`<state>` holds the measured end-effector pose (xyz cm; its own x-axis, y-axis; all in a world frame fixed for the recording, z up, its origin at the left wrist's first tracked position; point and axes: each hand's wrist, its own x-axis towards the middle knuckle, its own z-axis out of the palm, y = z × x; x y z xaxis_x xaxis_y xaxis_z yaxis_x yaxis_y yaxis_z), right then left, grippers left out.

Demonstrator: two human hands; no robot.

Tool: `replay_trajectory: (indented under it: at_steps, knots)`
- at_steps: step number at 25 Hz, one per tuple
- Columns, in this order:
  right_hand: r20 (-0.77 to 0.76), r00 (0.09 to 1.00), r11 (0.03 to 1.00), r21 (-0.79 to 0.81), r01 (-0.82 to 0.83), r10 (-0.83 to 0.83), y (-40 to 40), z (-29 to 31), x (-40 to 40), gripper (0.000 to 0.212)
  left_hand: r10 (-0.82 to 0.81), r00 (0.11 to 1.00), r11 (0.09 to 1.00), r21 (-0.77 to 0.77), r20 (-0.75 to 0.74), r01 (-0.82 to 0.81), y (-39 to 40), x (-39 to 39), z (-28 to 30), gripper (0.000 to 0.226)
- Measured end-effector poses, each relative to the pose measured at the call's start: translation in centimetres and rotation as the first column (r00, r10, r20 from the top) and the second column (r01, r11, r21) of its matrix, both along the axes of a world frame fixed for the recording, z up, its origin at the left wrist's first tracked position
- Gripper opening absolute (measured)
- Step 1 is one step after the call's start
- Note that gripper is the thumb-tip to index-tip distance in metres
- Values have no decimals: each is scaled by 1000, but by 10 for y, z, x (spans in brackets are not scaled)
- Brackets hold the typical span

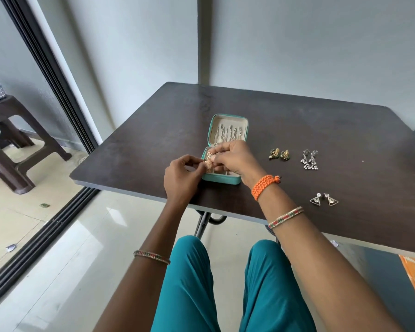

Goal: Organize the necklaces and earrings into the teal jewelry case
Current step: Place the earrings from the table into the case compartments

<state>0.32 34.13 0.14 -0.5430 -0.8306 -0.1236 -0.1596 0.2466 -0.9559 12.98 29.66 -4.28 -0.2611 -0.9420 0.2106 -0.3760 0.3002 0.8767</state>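
A: Head view. Where's the case?

B: Teal jewelry case (222, 179) lies open on the dark table (297, 130), close to the table's near edge, left of centre. Lid (228, 128) is tipped back, chains (228, 134) hang in a row inside it.

A: Hands?

B: Both over the case's lower tray. Left hand (181, 174) pinches a gold earring (207, 161) from the left, fingers curled on it. Right hand (236, 159) pinches the same piece from the right, orange cord band (265, 185) on that wrist.

A: Loose items?

B: Right of the case: gold-green earring pair (279, 154), then silver dangly pair (309, 159), near each other. Triangle pair (324, 200) sits nearer the front edge, well apart from those.

A: Room to move?

B: Bare table behind the case and along the far right. Left edge is near a sliding door track (46, 226); brown stool (12, 140) beyond it.
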Motion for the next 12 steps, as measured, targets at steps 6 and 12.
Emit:
replay_trajectory:
  at_steps: [6,12]
  knots:
    - [-51,997,988,146,-43,51,0,5,-1,20,-65,998,998,-3,-15,65,-4,4,-4,7]
    - [-183,983,984,177,17,16,4,8,6,11,-77,996,994,-69,50,80,0,3,-3,6]
